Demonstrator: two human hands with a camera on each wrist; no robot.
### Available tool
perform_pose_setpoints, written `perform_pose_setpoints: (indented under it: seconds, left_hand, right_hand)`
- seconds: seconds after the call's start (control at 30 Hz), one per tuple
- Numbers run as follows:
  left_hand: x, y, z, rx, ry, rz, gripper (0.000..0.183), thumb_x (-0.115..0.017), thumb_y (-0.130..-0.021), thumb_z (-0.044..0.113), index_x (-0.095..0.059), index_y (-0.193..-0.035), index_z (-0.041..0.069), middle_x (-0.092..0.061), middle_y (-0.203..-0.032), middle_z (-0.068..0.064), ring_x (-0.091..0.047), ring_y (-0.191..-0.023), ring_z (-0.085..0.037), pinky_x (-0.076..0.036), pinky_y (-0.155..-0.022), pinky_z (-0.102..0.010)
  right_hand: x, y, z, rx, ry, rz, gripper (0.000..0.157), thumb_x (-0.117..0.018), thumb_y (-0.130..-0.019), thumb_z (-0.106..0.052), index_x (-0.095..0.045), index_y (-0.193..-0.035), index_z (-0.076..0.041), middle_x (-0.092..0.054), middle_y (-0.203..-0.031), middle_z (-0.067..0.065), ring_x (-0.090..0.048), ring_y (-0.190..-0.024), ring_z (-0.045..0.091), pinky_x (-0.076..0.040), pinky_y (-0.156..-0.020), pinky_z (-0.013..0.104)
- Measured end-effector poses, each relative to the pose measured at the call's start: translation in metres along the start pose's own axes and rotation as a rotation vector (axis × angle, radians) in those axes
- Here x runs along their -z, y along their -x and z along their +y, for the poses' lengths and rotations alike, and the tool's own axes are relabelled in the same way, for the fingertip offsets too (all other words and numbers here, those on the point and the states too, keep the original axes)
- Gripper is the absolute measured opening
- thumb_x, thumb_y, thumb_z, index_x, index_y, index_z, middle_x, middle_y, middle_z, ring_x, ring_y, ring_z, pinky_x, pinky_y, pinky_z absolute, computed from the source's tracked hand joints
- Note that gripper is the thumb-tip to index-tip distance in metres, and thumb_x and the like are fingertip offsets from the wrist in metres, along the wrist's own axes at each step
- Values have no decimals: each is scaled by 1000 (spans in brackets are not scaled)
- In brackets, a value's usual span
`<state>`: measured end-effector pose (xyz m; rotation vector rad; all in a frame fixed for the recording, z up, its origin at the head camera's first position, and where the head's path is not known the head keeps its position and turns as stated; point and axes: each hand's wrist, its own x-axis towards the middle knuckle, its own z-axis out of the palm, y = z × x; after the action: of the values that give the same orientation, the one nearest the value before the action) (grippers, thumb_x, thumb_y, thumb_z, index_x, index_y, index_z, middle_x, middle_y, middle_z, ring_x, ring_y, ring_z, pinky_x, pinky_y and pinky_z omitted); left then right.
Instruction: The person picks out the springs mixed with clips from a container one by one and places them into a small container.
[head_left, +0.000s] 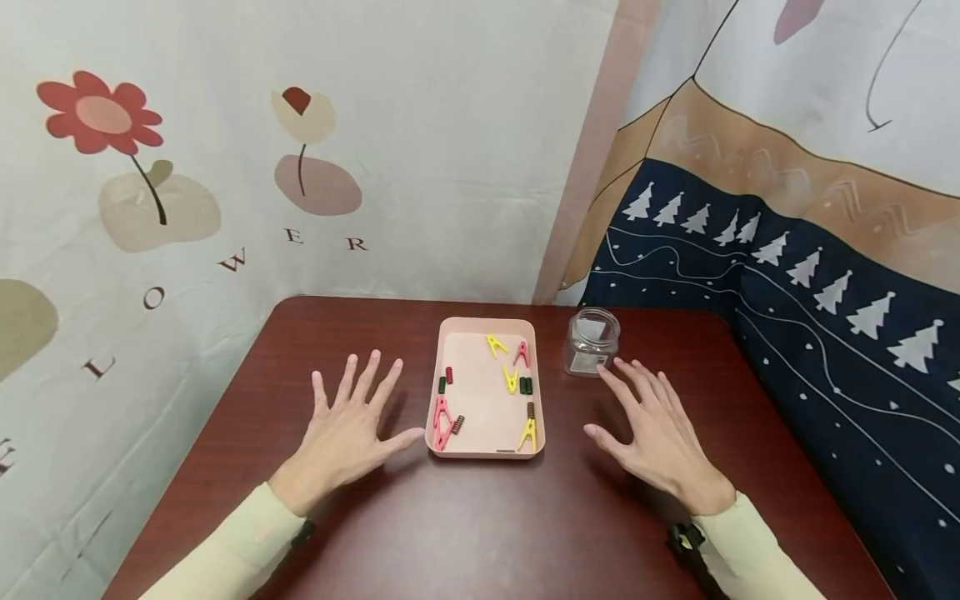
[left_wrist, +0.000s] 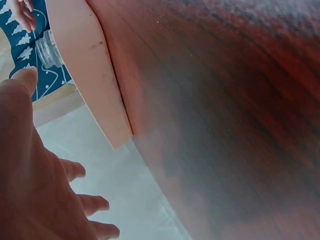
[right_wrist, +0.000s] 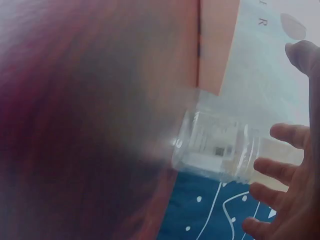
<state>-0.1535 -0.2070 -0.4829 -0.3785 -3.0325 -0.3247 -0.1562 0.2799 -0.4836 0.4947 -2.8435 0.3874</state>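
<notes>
Fingers spread, my left hand (head_left: 347, 435) hovers beside the left edge of a pink tray (head_left: 480, 417) and holds nothing. My right hand (head_left: 663, 437), also spread and holding nothing, is in front of a clear glass-like jar (head_left: 591, 342) with a label; whether a fingertip touches it I cannot tell. Inside the tray lie yellow clip pieces (head_left: 511, 380), pink clip pieces (head_left: 442, 423) and several small dark green, red and brown coils, such as a green pair (head_left: 526, 386). The right wrist view shows the jar (right_wrist: 215, 145) upright on the table, past my right fingers.
The dark red-brown table (head_left: 480, 525) carries the tray and the jar. Behind it hangs a pale curtain (head_left: 450, 150) with flower prints, and on the right a navy cloth (head_left: 825, 333) with white trees borders the table edge.
</notes>
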Motion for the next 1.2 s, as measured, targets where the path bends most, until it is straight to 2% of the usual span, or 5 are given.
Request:
perform_pose_setpoints:
  seconds: [0.2, 0.33, 0.6, 0.87, 1.2]
  left_hand:
    - [0, -2, 3, -27, -7, 6, 115, -59, -100, 93, -22, -189, 29, -16, -198, -15, -12, -183, -53, -2, -135, -94]
    - [-1, -4, 4, -40, -13, 6, 113, -62, -101, 90, -23, -189, 29, -17, -198, -14, -12, -183, -51, -3, -136, -93]
    - [-1, -10, 10, -73, -9, -9, 111, -64, -102, 86, -23, -189, 31, -19, -198, -12, -14, -183, -50, -7, -135, -93]
    - [-2, -12, 14, -99, -10, -28, 108, -65, -102, 86, -29, -187, 30, -23, -197, -10, -16, -183, -48, -10, -137, -92]
    - [-3, -18, 20, -137, 6, -56, 106, -65, -102, 85, -36, -186, 28, -26, -196, -8, -20, -183, -48, -14, -137, -91]
  right_hand:
    - [5, -10, -8, 85, -16, 37, 84, -83, -101, -61, -55, -174, -31, -56, -176, 12, -53, -160, 43, -41, -133, 74]
    - [8, -19, -15, 117, -33, 18, 79, -82, -102, -61, -58, -172, -33, -59, -172, 8, -58, -155, 39, -48, -128, 71]
    - [17, -41, -30, 159, -53, -87, 77, -82, -103, -60, -58, -173, -35, -60, -172, 7, -58, -156, 36, -47, -131, 71]
    - [13, -57, -44, 221, -41, -165, 66, -84, -104, -54, -68, -165, -31, -73, -154, 3, -68, -143, 27, -56, -125, 63]
    - [9, -75, -59, 352, -26, -238, 57, -88, -103, -44, -75, -156, -27, -78, -145, 1, -71, -136, 25, -59, -122, 62]
